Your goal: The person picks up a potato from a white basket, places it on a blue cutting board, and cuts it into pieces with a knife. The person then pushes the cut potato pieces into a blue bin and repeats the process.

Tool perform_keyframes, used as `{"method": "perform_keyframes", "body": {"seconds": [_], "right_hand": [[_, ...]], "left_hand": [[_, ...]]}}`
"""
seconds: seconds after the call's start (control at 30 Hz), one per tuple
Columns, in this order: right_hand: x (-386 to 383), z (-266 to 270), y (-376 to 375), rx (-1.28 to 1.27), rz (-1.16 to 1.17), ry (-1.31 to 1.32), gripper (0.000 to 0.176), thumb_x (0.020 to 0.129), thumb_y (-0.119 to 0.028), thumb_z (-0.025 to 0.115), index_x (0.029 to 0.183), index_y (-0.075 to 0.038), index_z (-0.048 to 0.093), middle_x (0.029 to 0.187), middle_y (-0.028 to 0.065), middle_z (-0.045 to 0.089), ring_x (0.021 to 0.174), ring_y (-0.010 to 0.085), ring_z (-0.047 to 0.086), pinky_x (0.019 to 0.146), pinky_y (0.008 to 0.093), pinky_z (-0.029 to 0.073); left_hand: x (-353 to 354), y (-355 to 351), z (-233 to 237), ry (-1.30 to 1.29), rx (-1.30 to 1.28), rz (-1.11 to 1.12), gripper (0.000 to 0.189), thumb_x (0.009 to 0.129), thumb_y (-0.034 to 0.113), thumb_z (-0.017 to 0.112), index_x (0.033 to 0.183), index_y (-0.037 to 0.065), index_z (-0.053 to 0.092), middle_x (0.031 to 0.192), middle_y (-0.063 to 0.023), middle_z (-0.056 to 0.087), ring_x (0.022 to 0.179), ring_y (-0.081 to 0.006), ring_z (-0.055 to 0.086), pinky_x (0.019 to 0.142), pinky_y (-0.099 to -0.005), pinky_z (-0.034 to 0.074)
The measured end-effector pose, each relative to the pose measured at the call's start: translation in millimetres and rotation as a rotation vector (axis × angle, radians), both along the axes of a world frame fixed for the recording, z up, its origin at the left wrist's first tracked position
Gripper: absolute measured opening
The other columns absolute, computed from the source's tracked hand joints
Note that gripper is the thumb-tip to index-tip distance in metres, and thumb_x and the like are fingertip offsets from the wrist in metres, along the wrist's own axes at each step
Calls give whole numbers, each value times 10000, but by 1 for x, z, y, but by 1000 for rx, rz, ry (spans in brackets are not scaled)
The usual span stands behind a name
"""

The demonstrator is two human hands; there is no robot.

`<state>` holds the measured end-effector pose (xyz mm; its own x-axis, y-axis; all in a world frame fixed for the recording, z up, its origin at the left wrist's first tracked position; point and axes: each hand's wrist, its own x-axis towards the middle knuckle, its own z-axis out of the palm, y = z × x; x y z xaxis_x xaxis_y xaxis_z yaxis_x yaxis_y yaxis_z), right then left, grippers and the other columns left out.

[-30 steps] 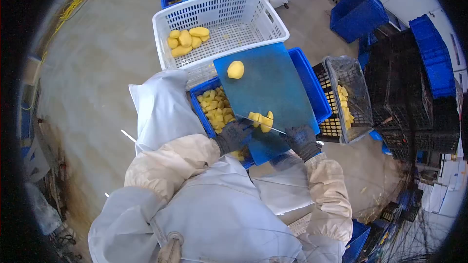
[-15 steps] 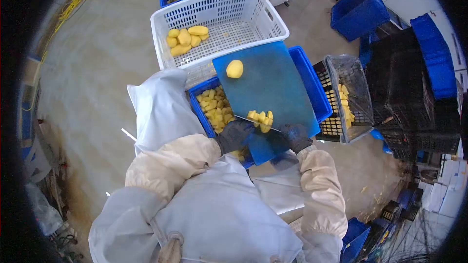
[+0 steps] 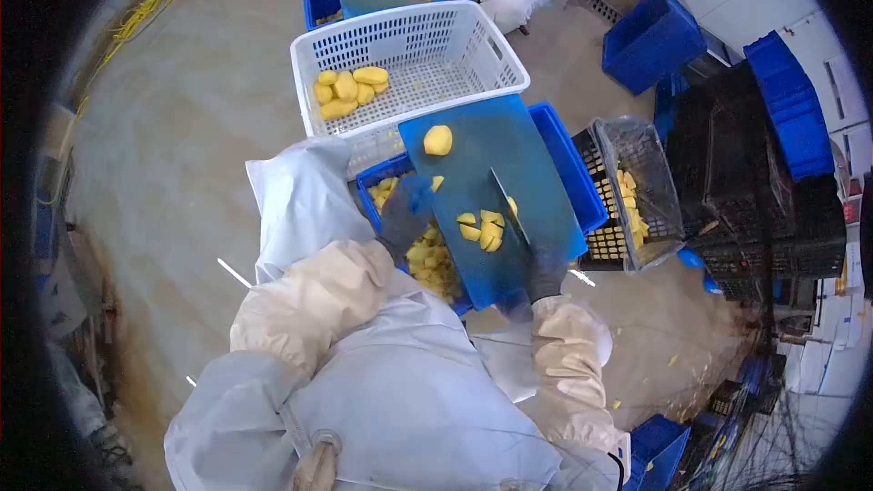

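Over the left edge of the blue cutting board [image 3: 532,150], the gloved left hand [image 3: 406,211] hung with a yellow piece [image 3: 437,183] at its fingertips; whether it gripped the piece I could not tell. At the board's near right corner, the blurred right hand [image 3: 546,271] was wrapped round the handle end of a knife [image 3: 509,205], its blade pointing toward the board's far side. Cut potato chunks [image 3: 489,235] lay on the board left of the blade, and a whole peeled potato [image 3: 438,140] sat near its far left corner. Good cutting, I judged, called for the left fingertips curled back from the edge, each chunk resting on a flat face, even slices, and the blade low whenever the left hand worked nearby. Beneath the board's left edge stood a blue bin [image 3: 383,169] of chunks; beyond its far end, a white basket [image 3: 432,86] of potatoes; to its right, a lined black crate [image 3: 668,191]. No brand, label or writing was legible.
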<state>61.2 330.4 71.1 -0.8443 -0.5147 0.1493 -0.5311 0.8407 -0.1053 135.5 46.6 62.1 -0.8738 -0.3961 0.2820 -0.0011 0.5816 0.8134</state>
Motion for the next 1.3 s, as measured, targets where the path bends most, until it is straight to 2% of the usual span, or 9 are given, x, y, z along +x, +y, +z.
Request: {"method": "perform_keyframes", "body": {"seconds": [0.07, 0.1, 0.17, 0.27, 0.4, 0.6, 0.8, 1.13, 1.3], "right_hand": [[16, -30, -14, -939, -260, -286, 171, 812, -247, 539, 908, -128, 616, 798, 117, 630, 699, 339, 608, 623, 442, 469], [21, -34, -16, -939, -258, -287, 171, 812, -247, 539, 908, -128, 616, 798, 117, 630, 699, 339, 608, 623, 442, 469], [34, -17, -29, 64, 50, -99, 176, 815, -255, 520, 904, -130, 605, 783, 118, 634, 699, 332, 617, 608, 453, 473], [57, 39, -75, 99, 31, -289, 181, 811, -257, 525, 902, -126, 608, 770, 130, 632, 706, 329, 618, 604, 457, 470], [71, -12, -86, -30, -33, -356, 190, 817, -266, 528, 903, -116, 607, 736, 141, 626, 693, 335, 617, 597, 460, 466], [58, -1, -58, -223, 98, 0, 241, 839, -322, 517, 876, -99, 599, 722, 162, 620, 653, 357, 609, 572, 468, 460], [23, 26, -31, -4, -352, -114, 273, 846, -352, 505, 900, -105, 610, 730, 166, 621, 663, 360, 609, 582, 467, 463], [89, 25, -71, -89, 83, -357, 184, 832, -241, 489, 794, -115, 618, 727, 145, 620, 711, 313, 613, 602, 443, 454], [120, 19, -66, 1, 164, 59, 196, 830, -252, 533, 906, -90, 612, 768, 173, 596, 714, 335, 586, 629, 445, 439]], "left_hand": [[-8, -15, -6, 73, 89, 183, 214, 845, 201, 543, 981, 42, 591, 942, -155, 595, 904, -318, 575, 782, -372, 454], [-14, -25, -18, 74, 89, 186, 214, 845, 201, 543, 981, 42, 591, 942, -155, 595, 904, -318, 575, 782, -372, 454], [-23, -39, -35, -66, 157, 280, 268, 814, 241, 577, 995, 44, 591, 940, -196, 605, 887, -336, 579, 775, -408, 444], [-21, -40, 2, 84, 125, 285, 270, 813, 254, 573, 969, 38, 614, 962, -191, 606, 899, -341, 577, 784, -412, 440], [-29, -57, -25, 27, 84, 349, 270, 820, 263, 566, 948, 34, 628, 939, -183, 611, 879, -344, 581, 794, -404, 441], [-25, -67, -39, 41, -59, 358, 280, 838, 290, 546, 966, 55, 627, 927, -176, 614, 881, -350, 577, 786, -403, 445], [-56, -71, -26, -44, 170, 196, 279, 842, 291, 535, 946, 47, 620, 928, -195, 603, 889, -362, 569, 772, -410, 445], [-119, -94, 22, -265, 16, 81, 328, 760, 338, 569, 918, 57, 631, 933, -218, 611, 896, -353, 588, 792, -418, 461], [-151, -93, -18, -438, -346, -167, 387, 770, 362, 547, 1013, 68, 617, 1038, -215, 595, 921, -367, 583, 796, -430, 469]]}}
